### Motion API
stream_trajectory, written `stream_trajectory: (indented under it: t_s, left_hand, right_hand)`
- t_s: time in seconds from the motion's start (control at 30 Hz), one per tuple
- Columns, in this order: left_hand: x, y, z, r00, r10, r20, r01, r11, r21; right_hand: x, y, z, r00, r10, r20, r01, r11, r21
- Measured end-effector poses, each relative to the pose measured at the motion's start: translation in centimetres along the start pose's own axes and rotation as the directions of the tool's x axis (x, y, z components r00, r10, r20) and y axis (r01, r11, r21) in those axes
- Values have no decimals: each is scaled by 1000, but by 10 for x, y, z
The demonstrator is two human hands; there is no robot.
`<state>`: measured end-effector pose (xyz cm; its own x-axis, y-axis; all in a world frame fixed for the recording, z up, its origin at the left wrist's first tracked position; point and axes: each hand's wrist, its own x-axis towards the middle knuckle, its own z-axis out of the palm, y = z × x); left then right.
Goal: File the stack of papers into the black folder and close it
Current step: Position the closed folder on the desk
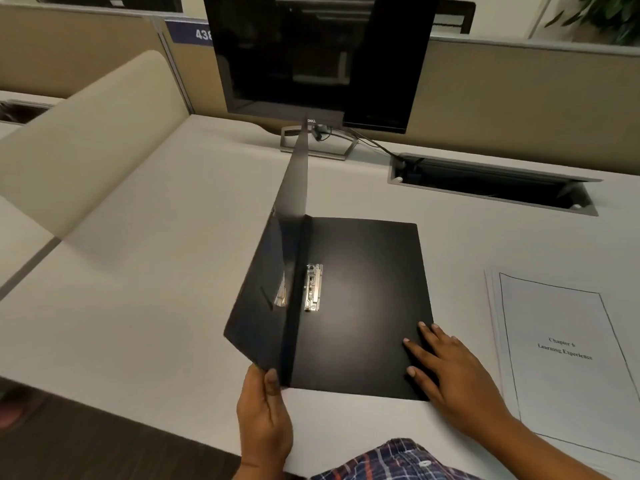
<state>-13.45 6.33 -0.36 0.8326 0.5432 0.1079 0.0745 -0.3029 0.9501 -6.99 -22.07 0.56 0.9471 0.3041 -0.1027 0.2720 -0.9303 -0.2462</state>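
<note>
The black folder (363, 306) lies on the white desk, its back cover flat and its front cover raised nearly upright on the left. A metal clip (312, 287) sits inside near the spine. My left hand (265, 414) pinches the lower corner of the raised front cover. My right hand (450, 372) rests flat, fingers spread, on the lower right corner of the back cover. The stack of papers (568, 362), white with a printed chapter title on top, lies on the desk to the right of the folder, apart from both hands.
A dark monitor (311, 57) on a stand rises behind the folder, with a cable running to an open cable tray (491, 183) at the back right. A beige divider panel (86, 133) stands at the left. The desk's front edge runs below my hands.
</note>
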Motion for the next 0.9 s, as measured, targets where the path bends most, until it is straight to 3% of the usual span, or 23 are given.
stream_trajectory:
  t_s: [0.2,0.37,0.43,0.53,0.67,0.77,0.9]
  left_hand:
    - [9,0,-25,944,-320,-80,323,945,39]
    - [2,-11,-44,816,-577,29,578,814,-54]
    - [-4,-7,-46,797,-593,115,600,799,-43]
    - [4,10,-44,877,-414,245,403,910,94]
    - [43,27,-21,920,-70,387,-40,963,268]
    - [90,33,4,882,85,464,-258,911,322]
    - [145,28,23,730,37,683,-383,850,362]
  right_hand:
    - [-4,-7,4,995,59,-86,-62,997,-35]
    - [-14,-8,6,981,125,-148,-130,991,-25]
    - [-17,-6,8,976,152,-156,-151,988,21]
    - [-21,-6,16,978,145,-151,-133,987,85]
    - [-26,-4,27,975,140,-170,-117,983,141]
    - [-24,-3,27,975,146,-167,-122,981,148]
    - [-26,-2,29,977,139,-163,-115,982,148]
